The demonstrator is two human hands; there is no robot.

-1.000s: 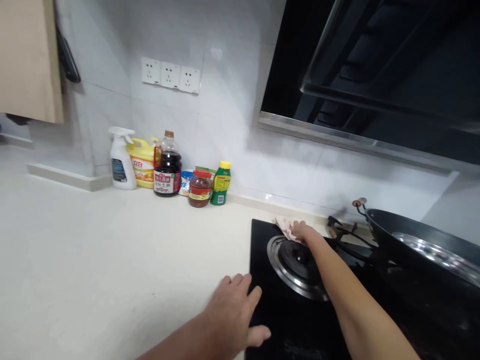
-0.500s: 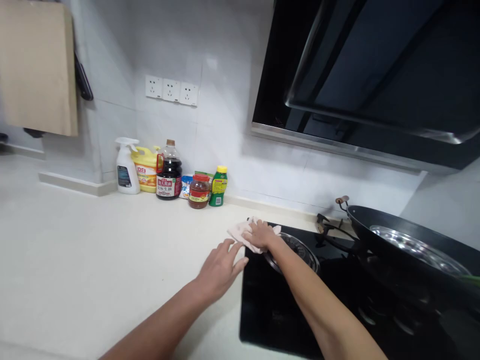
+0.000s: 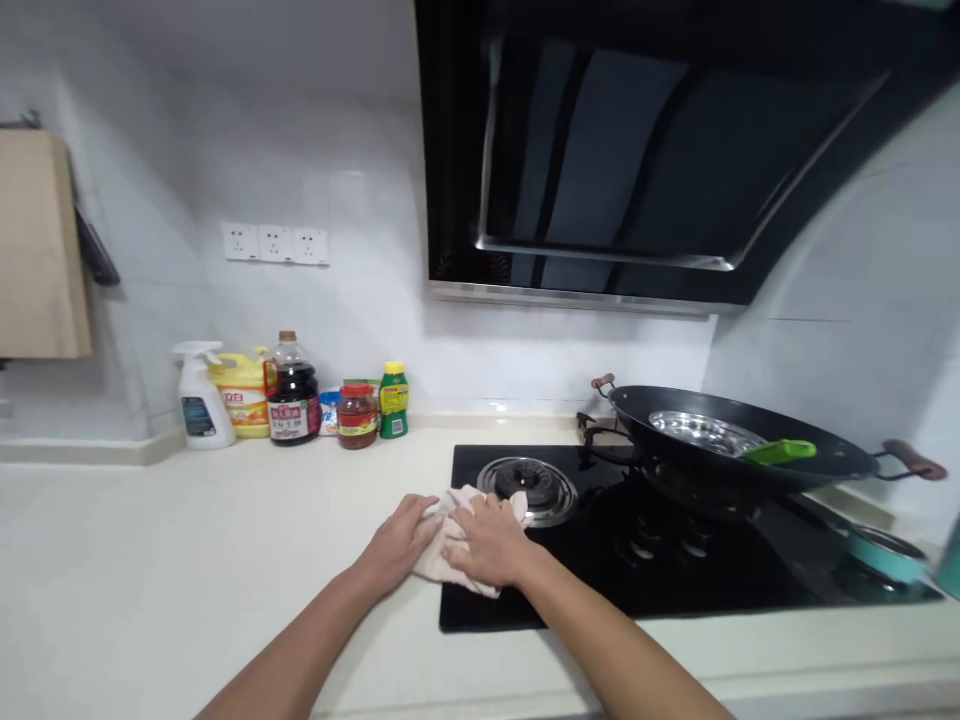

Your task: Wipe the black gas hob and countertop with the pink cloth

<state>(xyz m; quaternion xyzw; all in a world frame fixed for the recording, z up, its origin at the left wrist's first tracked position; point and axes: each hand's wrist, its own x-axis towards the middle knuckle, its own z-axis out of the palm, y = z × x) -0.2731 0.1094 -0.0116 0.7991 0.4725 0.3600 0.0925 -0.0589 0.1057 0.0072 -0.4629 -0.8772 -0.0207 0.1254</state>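
A crumpled pale cloth (image 3: 480, 585) lies across the left edge of the black glass gas stove (image 3: 585, 580), partly on the light countertop (image 3: 225, 570). My right hand (image 3: 489, 540) presses down on it, fingers curled into its folds, just in front of the left burner (image 3: 529, 485). At the cloth's left side, my left hand (image 3: 401, 545) rests on the countertop with fingers extended and thumb apart, its fingertips touching the cloth's edge. Its palm is hidden.
A black wok (image 3: 825, 450) with a steel perforated plate (image 3: 701, 428) and a green-handled utensil (image 3: 780, 452) sits on the right burner. A soy sauce bottle (image 3: 292, 395), spray bottle (image 3: 201, 395) and jar (image 3: 357, 418) line the wall. A range hood (image 3: 592, 180) hangs above.
The view has swung right. My right hand has drawn the cloth from the stove's back left corner toward me, and my left hand has come against the cloth's edge.
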